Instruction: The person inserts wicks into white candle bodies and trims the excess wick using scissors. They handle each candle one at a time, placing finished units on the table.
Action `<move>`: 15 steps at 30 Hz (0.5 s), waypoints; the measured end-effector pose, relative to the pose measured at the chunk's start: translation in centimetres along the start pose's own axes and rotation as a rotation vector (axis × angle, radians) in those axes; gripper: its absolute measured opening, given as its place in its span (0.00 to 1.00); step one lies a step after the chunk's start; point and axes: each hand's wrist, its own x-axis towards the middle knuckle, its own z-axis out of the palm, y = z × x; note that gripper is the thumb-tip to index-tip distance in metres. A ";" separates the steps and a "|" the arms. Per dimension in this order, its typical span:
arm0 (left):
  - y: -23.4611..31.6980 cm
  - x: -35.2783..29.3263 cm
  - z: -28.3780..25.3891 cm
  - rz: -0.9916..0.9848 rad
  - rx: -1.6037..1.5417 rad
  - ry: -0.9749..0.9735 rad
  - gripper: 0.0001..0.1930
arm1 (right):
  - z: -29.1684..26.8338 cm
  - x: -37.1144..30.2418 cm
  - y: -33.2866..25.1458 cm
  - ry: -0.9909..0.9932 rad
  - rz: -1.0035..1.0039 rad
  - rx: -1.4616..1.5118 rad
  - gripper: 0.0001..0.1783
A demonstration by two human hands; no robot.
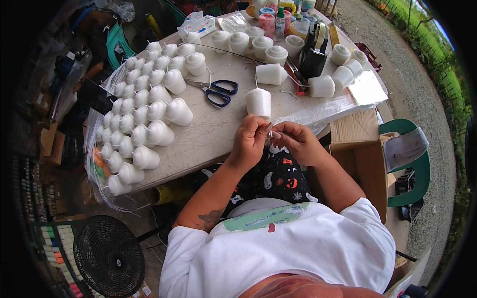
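Observation:
A white wax candle [258,103] stands near the front edge of the table, a thin wick rising behind it. Just below its near end, my left hand [250,138] is closed, thumb and forefinger pinched together. Fingertip to fingertip with it, my right hand [299,142] pinches too. A short bit of white wick [271,133] shows between the fingertips; the fingers partly hide it. Another candle [271,74] lies on its side just beyond. Blue-handled scissors [218,93] lie to the left with their handles toward the right.
Rows of white candles [149,111] fill the table's left side. More stand at the back and right, near a black tape dispenser [316,44] and clear plastic sheets [323,110]. An open cardboard box [355,131] and a green chair [422,169] are at my right. A black fan [109,256] stands lower left.

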 end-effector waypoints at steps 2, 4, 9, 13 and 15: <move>0.1 0.1 0.0 0.012 0.002 0.002 0.05 | -0.5 0.0 0.0 -0.066 0.036 0.079 0.11; 0.4 0.1 -0.1 0.009 0.002 -0.012 0.04 | -0.7 0.1 0.2 -0.097 0.041 0.137 0.11; 0.5 0.0 -0.4 -0.009 -0.044 -0.068 0.03 | -0.6 0.1 0.2 -0.098 0.015 0.210 0.10; 0.7 0.0 -0.6 0.006 -0.018 -0.096 0.04 | -0.3 0.3 0.8 -0.053 -0.041 0.156 0.09; 0.6 0.0 -0.6 0.011 -0.016 -0.093 0.04 | 0.0 0.4 1.1 -0.026 -0.058 0.188 0.08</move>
